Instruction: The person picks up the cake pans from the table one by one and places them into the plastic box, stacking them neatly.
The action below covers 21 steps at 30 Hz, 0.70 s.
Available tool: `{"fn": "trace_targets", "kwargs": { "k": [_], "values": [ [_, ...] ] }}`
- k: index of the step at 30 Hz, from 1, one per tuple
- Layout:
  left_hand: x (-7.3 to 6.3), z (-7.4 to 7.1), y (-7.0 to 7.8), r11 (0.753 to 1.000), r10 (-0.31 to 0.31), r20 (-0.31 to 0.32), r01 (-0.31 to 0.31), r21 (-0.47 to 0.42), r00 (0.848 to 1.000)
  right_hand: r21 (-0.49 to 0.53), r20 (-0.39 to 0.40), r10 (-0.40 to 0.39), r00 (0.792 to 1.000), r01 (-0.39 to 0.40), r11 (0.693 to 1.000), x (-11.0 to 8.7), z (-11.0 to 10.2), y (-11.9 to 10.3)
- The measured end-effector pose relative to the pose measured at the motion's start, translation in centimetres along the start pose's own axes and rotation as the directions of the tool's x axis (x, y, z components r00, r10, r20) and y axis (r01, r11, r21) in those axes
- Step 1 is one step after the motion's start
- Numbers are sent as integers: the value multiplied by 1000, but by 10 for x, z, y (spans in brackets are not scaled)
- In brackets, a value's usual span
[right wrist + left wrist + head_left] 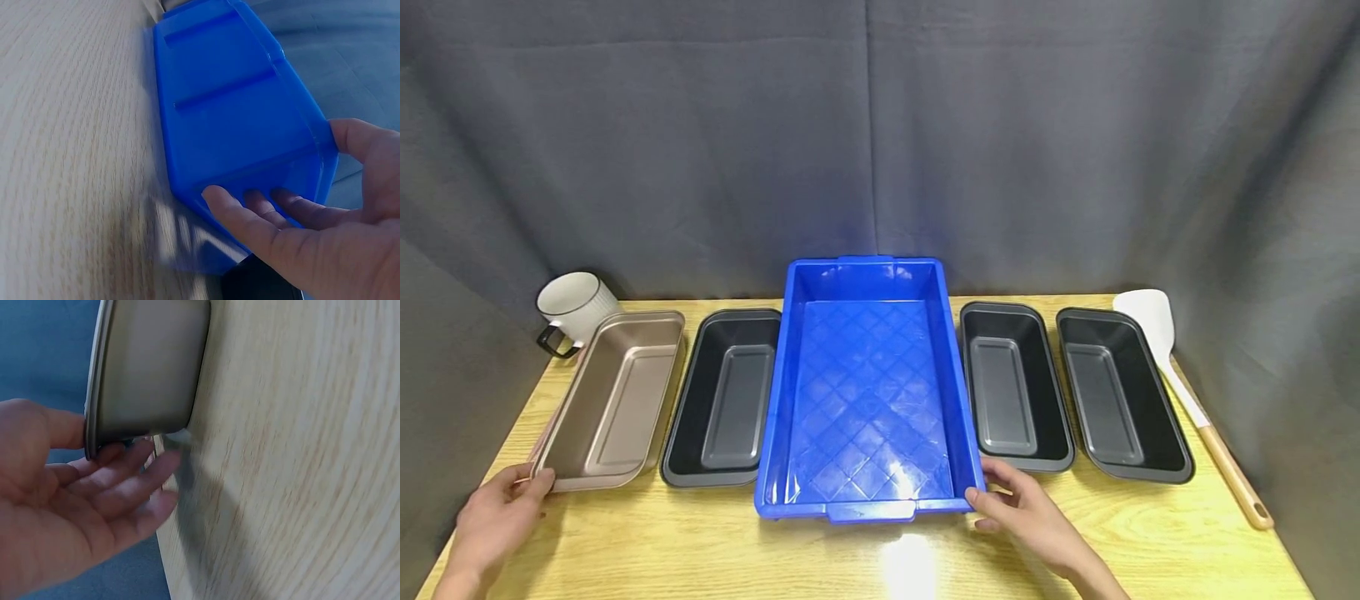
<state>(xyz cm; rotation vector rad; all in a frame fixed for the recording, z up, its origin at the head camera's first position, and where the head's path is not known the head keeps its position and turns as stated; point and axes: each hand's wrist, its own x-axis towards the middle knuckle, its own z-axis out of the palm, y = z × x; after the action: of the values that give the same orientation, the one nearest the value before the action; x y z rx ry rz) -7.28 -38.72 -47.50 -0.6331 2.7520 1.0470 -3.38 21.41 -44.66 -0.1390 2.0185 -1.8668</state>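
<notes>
At the left, my left hand (501, 518) pinches the near-left corner of a gold loaf pan (567, 408). The left wrist view has the thumb on the pan's rim (95, 381) and the other fingers below it. A large blue plastic tray (868, 367) lies in the middle. My right hand (1033, 517) grips its near-right corner, thumb on the rim, other fingers against the outer wall. In the right wrist view, those fingers (234, 215) touch the side of the blue tray (231, 119). No contents show in the tray or the gold pan.
One black loaf pan (737, 408) stands between gold pan and tray. Two more, an inner one (1003, 396) and an outer one (1105, 404), stand right of the tray. A white mug (576, 304) is at back left; a white spatula with wooden handle (1232, 475) lies far right. Grey curtains surround the table.
</notes>
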Motion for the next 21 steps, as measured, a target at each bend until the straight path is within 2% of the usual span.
{"fn": "trace_targets", "kwargs": {
  "k": [2,4,6,8,10,12,15,18,19,21],
  "values": [
    [8,4,-16,996,29,30,-27,-84,999,2,2,-2,1000,2,1000,0,0,0],
    [12,6,-25,987,64,74,-53,-151,995,1,0,-3,1000,3,1000,1,0,0],
    [9,4,-21,985,67,116,-47,-166,991,0,0,-1,1000,1,1000,1,0,0],
    [0,-1,-5,989,46,160,-23,-144,986,1,3,1,1000,-1,1000,1,0,0],
    [2,0,-10,990,44,190,-16,-143,981,3,3,4,1000,-4,1000,1,0,0],
    [5,3,-18,989,54,189,-26,-149,980,2,3,6,1000,-6,1000,1,0,0],
    [6,5,-23,979,65,193,-25,-200,979,2,0,8,1000,-8,1000,1,-1,0],
    [-10,-1,1,962,59,184,-7,-272,981,4,0,9,1000,-9,1000,1,0,1],
    [-14,-2,5,954,51,179,5,-300,982,5,1,9,1000,-9,1000,1,0,1],
    [-17,-1,6,921,51,167,18,-388,985,4,0,9,1000,-9,1000,1,0,1]
  ]
}}
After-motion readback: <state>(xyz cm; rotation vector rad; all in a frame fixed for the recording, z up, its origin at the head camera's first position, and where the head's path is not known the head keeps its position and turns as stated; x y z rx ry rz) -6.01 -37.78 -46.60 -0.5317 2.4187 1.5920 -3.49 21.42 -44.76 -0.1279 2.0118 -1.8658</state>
